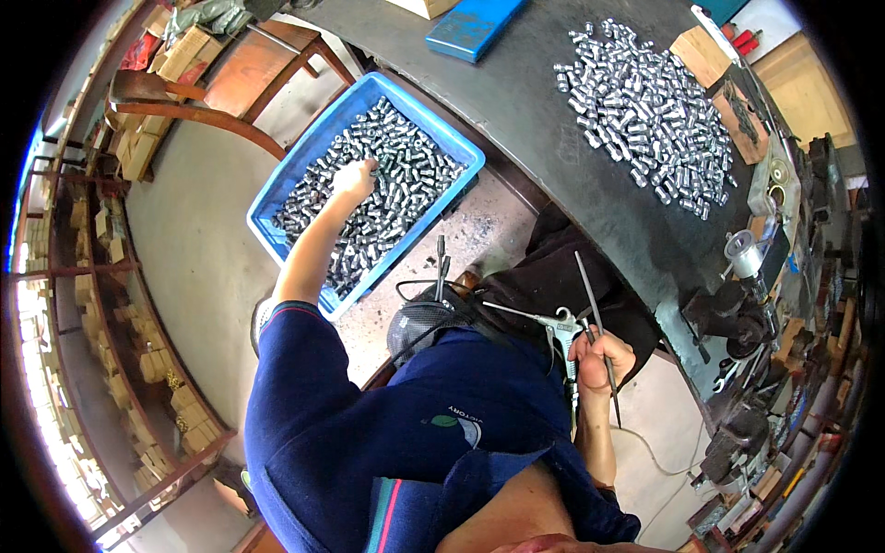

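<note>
dark workbench (535, 120), metal parts (645, 120) heaped atop

On the chest of your dark blue shirt (369, 429) you wear one readable word (464, 414) in small pale capitals, set in a slight curve beside a green and pale emblem (444, 421)

Navy short-sleeved shirt (359, 433), collar (385, 518) striped red and teal, red cuff trim (293, 306), green-and-white chest emblem (458, 425)

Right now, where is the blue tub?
In the head view, the blue tub is left of centre toward the top, between the wooden chair and the dark worktable; the left hand is at its metal parts.
</note>
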`<state>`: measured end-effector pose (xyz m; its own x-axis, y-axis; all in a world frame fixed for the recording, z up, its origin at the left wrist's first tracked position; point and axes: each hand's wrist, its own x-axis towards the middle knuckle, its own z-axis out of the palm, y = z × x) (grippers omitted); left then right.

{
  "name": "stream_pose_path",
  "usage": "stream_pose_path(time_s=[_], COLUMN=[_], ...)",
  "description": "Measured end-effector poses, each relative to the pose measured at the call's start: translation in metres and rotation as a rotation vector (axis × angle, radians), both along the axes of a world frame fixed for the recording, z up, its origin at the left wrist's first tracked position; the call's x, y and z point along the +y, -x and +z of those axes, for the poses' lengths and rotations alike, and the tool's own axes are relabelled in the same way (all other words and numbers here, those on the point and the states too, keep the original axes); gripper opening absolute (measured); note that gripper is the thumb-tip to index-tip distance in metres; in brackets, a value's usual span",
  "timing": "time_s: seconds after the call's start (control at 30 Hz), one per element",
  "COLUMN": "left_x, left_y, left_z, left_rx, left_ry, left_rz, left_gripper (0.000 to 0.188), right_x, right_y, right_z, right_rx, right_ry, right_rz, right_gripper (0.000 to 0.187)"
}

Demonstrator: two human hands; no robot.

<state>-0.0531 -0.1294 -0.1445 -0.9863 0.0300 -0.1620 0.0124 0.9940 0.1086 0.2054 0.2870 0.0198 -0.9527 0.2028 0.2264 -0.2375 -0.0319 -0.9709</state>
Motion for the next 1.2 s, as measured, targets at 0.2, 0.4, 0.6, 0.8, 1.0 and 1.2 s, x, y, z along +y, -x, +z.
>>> stream_pose_path(time_s=[0.2, 0.4, 0.6, 0.8, 1.0, 1.2], left_x=[0.012, 0.128, 0.212, 0.241, 0.254, 0.264], left_y=[-0.024, -0.075, -0.128, -0.146, -0.148, -0.144], left_z=[0.053, 0.171, 0.173, 0.158, 0.178, 0.196], left_rx=[0.104, -0.334, -0.975, -1.204, -0.925, -0.844], left_ry=[-0.459, -1.474, -1.929, -1.918, -1.532, -1.392], left_rz=[0.009, -0.144, -0.084, 0.072, -0.218, -0.317], left_gripper=[0.026, 0.02, 0.02, 0.029, 0.028, 0.021], right_x=[0.001, 0.005, 0.01, 0.012, 0.014, 0.017], right_y=[-0.004, -0.003, 0.008, 0.011, 0.013, 0.012], right_z=[0.0, -0.011, 0.006, 0.008, 0.017, 0.015], right_rx=[-0.05, -0.01, 0.135, 0.13, 0.091, 0.105], right_ry=[-0.048, -0.18, -0.22, -0.246, -0.35, -0.419], right_rz=[0.009, 0.039, 0.144, 0.103, 0.135, 0.087], right_gripper=[0.052, 0.031, 0.047, 0.054, 0.03, 0.024])
